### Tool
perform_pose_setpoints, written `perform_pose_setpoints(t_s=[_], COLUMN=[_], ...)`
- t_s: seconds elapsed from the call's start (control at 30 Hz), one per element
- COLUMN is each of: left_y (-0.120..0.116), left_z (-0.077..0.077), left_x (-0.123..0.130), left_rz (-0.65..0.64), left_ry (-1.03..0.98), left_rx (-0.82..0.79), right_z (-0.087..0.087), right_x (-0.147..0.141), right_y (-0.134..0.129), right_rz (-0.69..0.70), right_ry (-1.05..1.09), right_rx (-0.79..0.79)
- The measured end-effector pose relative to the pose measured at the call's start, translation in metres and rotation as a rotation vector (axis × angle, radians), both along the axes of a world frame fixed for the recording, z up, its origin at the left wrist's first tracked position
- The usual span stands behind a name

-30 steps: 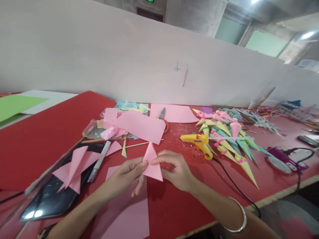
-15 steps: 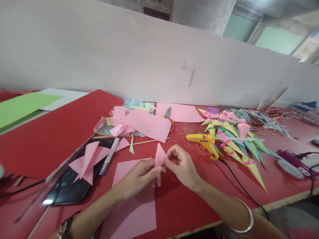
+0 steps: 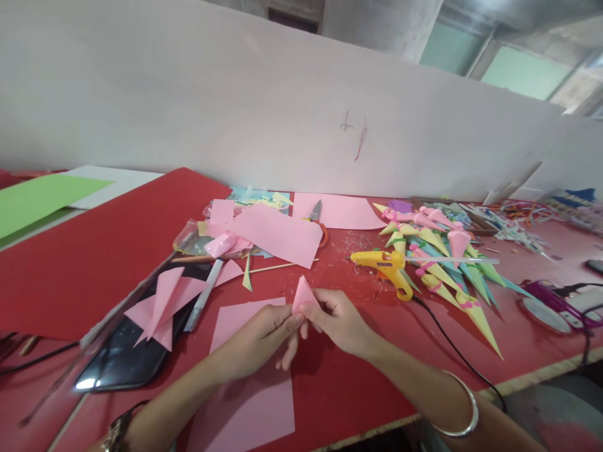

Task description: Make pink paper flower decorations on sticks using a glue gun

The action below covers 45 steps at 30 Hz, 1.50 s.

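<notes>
Between my two hands is a small pink paper cone [image 3: 303, 294], its pointed tip upward. My left hand [image 3: 266, 329] pinches its lower left side between thumb and fingers. From the other side my right hand [image 3: 342, 320] presses its thumb on the front of the paper, with its fingers behind. The cone's lower end is hidden by the fingers. Under my left hand and forearm lies a flat pink sheet [image 3: 259, 408]. A yellow glue gun [image 3: 384, 267] with a clear glue stick rests beyond my right hand.
Finished paper cones [image 3: 443, 242] in several colours are heaped at the right. Orange-handled scissors [image 3: 324, 233] lie by pink sheets [image 3: 282, 232] at the back. Cut pink pieces [image 3: 167, 304] sit on a black tray-like object [image 3: 122, 361]. A black cord [image 3: 447, 345] runs over the table edge.
My right hand has closed in over the cone, its thumb now flat across the paper. The cone looks narrower and tighter. My left fingers have shifted slightly lower.
</notes>
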<state>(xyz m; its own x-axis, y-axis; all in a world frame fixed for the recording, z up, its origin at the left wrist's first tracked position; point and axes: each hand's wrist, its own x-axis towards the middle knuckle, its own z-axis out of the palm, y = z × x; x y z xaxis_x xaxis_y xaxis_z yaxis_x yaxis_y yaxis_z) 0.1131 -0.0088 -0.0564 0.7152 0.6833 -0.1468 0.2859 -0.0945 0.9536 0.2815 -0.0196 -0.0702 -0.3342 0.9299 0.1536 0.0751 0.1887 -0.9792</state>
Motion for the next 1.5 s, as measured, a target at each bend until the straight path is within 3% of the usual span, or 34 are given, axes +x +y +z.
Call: perform_pose_setpoints(t_s=[0.13,0.3,0.4,0.53,0.63,0.73,0.83,1.03,1.17,1.3,1.4,1.5], left_y=[-0.001,0.000,0.000,-0.001,-0.002,0.000,0.003,0.003,0.003,0.008,0.012,0.014], left_z=[0.001,0.003,0.002,-0.001,-0.003,-0.003,0.001,0.006,0.005,0.006,0.008,0.013], left_x=[0.000,0.001,0.003,0.006,0.006,0.004,0.003,0.006,0.005,-0.001,-0.008,-0.013], left_rz=[-0.012,0.080,0.162,0.203,0.221,0.319,0.362,0.351,0.354,0.316,0.174,-0.023], left_ry=[0.039,-0.022,-0.038,-0.002,-0.038,-0.081,-0.154,-0.222,-0.131,0.093,0.251,0.344], left_rx=[-0.008,0.275,0.352,0.304,0.271,0.220,0.141,0.066,0.181,0.309,0.311,0.294], right_z=[0.000,-0.002,-0.002,-0.002,0.000,0.001,-0.002,-0.006,-0.004,0.000,0.002,0.002], right_x=[0.001,0.002,0.001,0.000,0.000,0.000,-0.001,0.000,0.003,0.003,0.004,0.005], right_y=[0.000,0.001,-0.001,-0.005,-0.005,-0.003,-0.001,-0.001,-0.001,0.001,0.000,-0.001], right_rz=[0.003,0.008,0.070,0.136,0.091,0.019,0.052,0.152,0.119,0.057,0.034,0.101], right_ry=[-0.039,-0.107,-0.144,-0.143,-0.159,-0.115,-0.017,-0.004,-0.102,-0.228,-0.312,-0.386], right_rx=[0.015,0.021,0.023,-0.008,0.004,0.006,-0.032,-0.123,-0.076,-0.025,0.026,0.057])
